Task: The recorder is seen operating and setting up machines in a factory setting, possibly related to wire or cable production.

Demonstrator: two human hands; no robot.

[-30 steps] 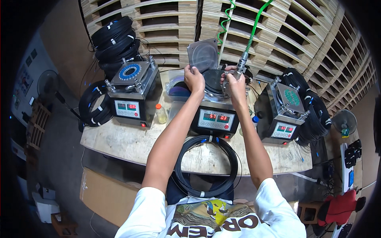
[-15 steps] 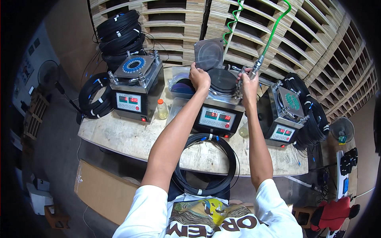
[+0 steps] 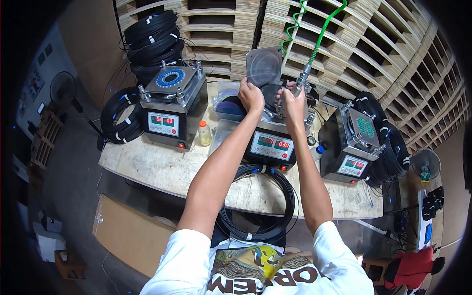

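Observation:
My left hand (image 3: 251,97) is closed on the lower left edge of a square grey metal plate (image 3: 264,66), which it holds tilted up above the middle polishing machine (image 3: 260,132). Closed round an air blow gun (image 3: 301,81), my right hand (image 3: 292,103) is over the machine's right side. The gun hangs from a green air hose (image 3: 319,42). Part of the machine's dark round disc (image 3: 269,93) shows between my hands; the rest lies behind the right hand and gun. The gun's nozzle cannot be made out clearly.
Two similar machines, one with a blue ring fixture (image 3: 170,77) and one with a green one (image 3: 365,126), flank the middle one. An orange-capped bottle (image 3: 204,135) and a blue-capped bottle (image 3: 318,151) stand between. A black cable coil (image 3: 290,201) overhangs the front edge.
My right hand has brought the blow gun leftward, over the machine's disc and closer to the plate. The left hand keeps the plate raised. The blue-capped bottle has come into view beside my right forearm.

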